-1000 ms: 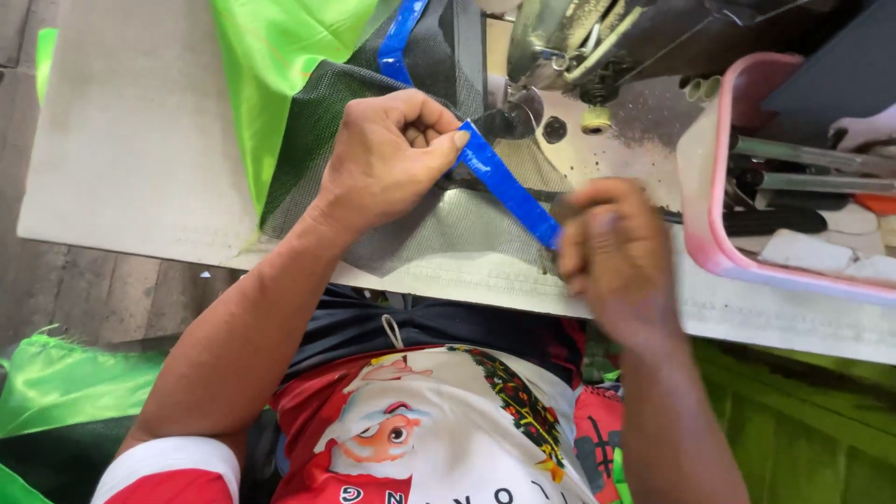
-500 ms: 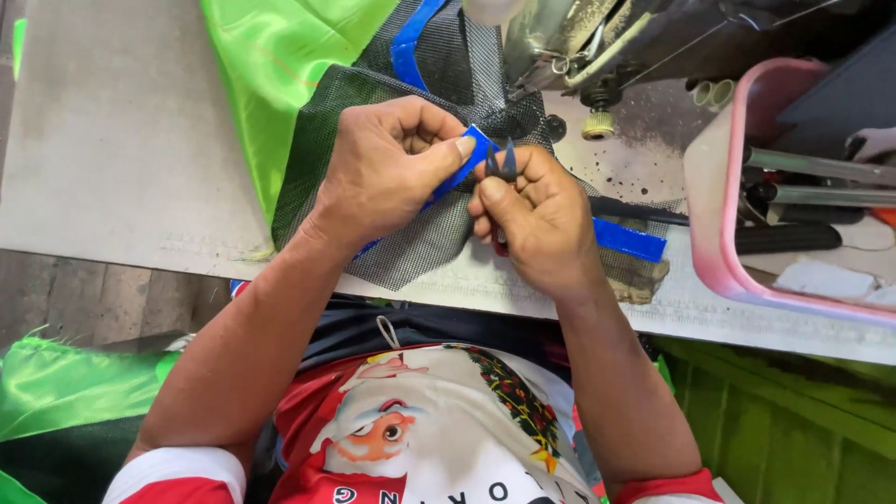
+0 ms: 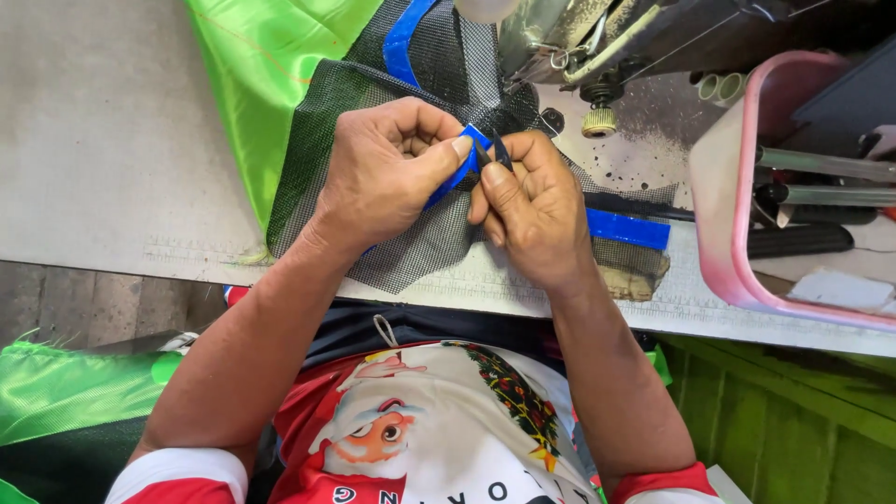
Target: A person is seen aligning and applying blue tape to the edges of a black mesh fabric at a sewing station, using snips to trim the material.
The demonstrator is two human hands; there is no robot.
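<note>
on the table (image 3: pixel 103 168), 2 hands: left hand (image 3: pixel 387 173) & right hand (image 3: pixel 532 210) fingers pinch 1 blue strip (image 3: pixel 457 177) over black mesh (image 3: pixel 327 168).

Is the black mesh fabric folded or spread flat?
Spread flat: the black mesh fabric lies across the grey table, under both hands.

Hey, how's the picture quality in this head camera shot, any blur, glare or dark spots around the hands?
Head view: even daylight, the left hand and right hand sharp, with no motion blur; the black mesh weave is crisp; mild sheen on the green fabric; the sewing machine at top is dark and shadowed; the table edge bows slightly, a wide-angle effect.
</note>
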